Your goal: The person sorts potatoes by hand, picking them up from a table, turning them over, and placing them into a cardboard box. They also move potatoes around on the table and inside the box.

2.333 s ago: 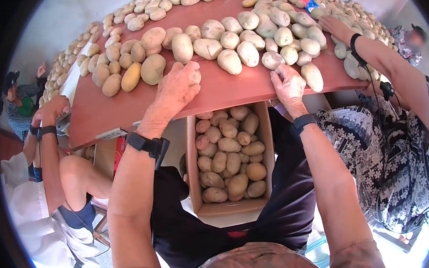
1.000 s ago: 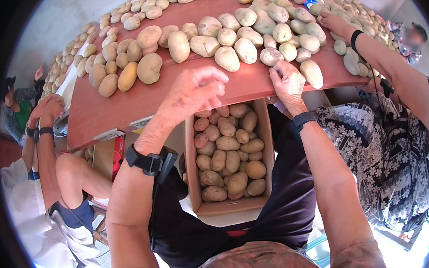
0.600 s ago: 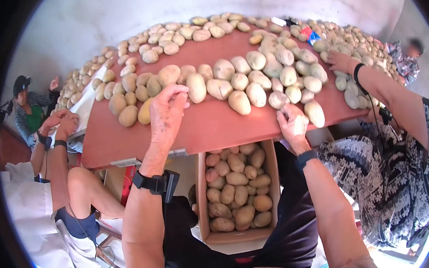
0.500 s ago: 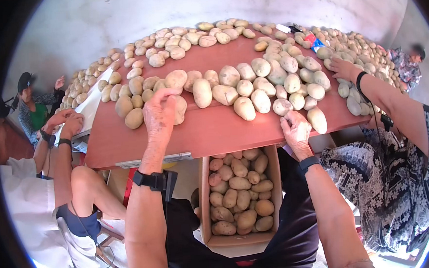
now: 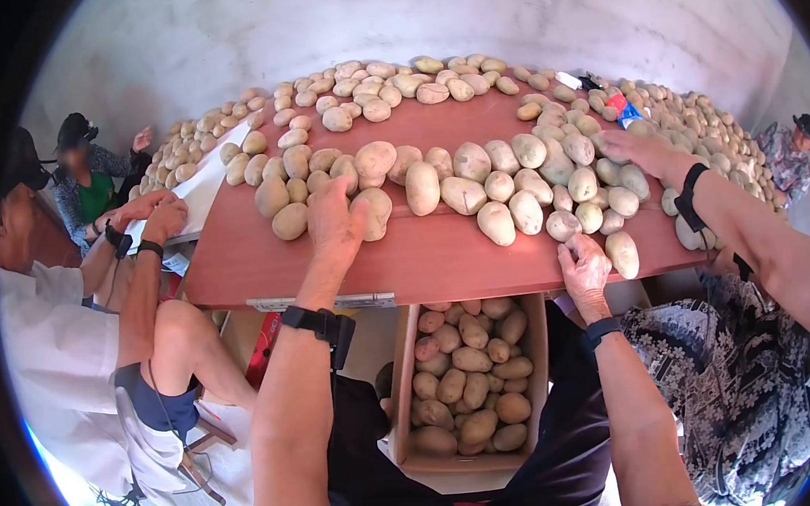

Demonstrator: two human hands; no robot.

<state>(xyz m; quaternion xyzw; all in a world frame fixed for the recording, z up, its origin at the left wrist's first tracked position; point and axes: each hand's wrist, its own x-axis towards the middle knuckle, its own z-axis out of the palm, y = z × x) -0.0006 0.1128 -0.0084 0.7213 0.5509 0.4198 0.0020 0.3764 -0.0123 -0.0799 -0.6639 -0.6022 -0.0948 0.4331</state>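
My left hand reaches over the front of the potato row, thumb and fingers apart. Beside its thumb lies a large potato, and another potato sits just beyond. My right hand rests at the table's front edge with its fingers curled in. Its fingertips are at a small potato; the inside of that hand is hidden. To its right lies a longer potato. Below the edge, between my legs, stands a cardboard box filled with potatoes.
The red-brown table carries a row of potatoes and larger heaps toward the wall. At right, a co-worker's hand reaches into the heap. Another co-worker's hands are at a white board on the left. A blue-and-red packet lies among potatoes.
My left hand has loosened from a pinch by the potatoes and its thumb and fingers have spread. My right hand stays by the small potato. The whole view has shifted slightly.
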